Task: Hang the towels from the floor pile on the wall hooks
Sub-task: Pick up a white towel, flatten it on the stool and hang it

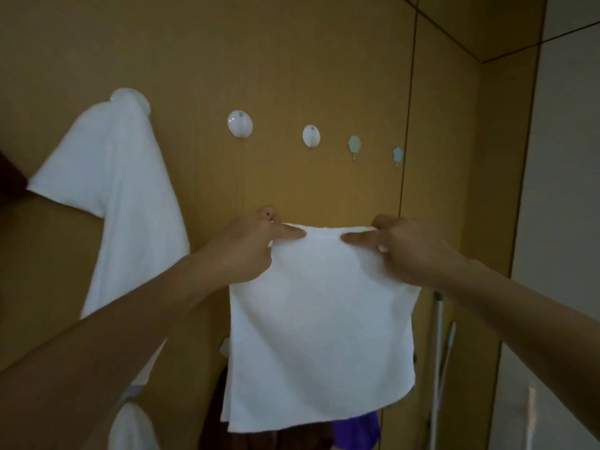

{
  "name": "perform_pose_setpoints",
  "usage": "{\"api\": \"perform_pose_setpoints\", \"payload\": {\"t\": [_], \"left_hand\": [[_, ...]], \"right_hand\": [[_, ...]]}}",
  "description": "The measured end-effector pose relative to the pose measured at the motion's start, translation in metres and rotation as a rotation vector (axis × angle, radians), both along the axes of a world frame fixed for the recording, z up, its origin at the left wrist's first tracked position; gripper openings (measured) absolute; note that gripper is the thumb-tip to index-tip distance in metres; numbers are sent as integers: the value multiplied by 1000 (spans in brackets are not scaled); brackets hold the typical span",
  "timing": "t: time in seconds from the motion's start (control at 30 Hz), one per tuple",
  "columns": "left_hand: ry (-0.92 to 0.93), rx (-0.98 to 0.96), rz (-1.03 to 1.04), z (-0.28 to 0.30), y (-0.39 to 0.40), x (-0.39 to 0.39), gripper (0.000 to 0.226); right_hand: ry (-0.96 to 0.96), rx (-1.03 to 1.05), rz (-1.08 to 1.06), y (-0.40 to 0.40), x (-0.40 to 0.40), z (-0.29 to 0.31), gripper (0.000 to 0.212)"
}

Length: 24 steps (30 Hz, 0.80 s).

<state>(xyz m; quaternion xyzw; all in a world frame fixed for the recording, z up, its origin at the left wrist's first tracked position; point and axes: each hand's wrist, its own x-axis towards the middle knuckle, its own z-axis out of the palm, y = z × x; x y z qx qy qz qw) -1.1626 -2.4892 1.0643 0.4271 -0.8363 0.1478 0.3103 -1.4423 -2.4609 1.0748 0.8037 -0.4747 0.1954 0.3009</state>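
Observation:
I hold a small white towel (319, 329) up in front of the tan wall, folded double and hanging straight down. My left hand (248, 246) pinches its top left corner and my right hand (410, 248) pinches its top right corner, index fingers lying along the top edge. Above the towel are two bare round white hooks (240, 123) (311, 135) and two small pale flower-shaped hooks (354, 144) (397, 154). A large white towel (113, 203) hangs from a round hook (130, 98) at the upper left.
Below the held towel lie a purple cloth (357, 431) and a dark brown cloth (220, 417). Another white towel (131, 427) hangs low at the left. A pale mop handle (438, 352) leans by the wall's right corner. A white wall (565, 222) stands at the right.

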Motion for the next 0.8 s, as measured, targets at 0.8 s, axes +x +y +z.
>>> {"api": "perform_pose_setpoints", "payload": {"t": [0.8], "left_hand": [[-237, -478, 837, 160, -33, 46, 65]], "right_hand": [[-207, -446, 513, -179, 111, 150, 50]]}}
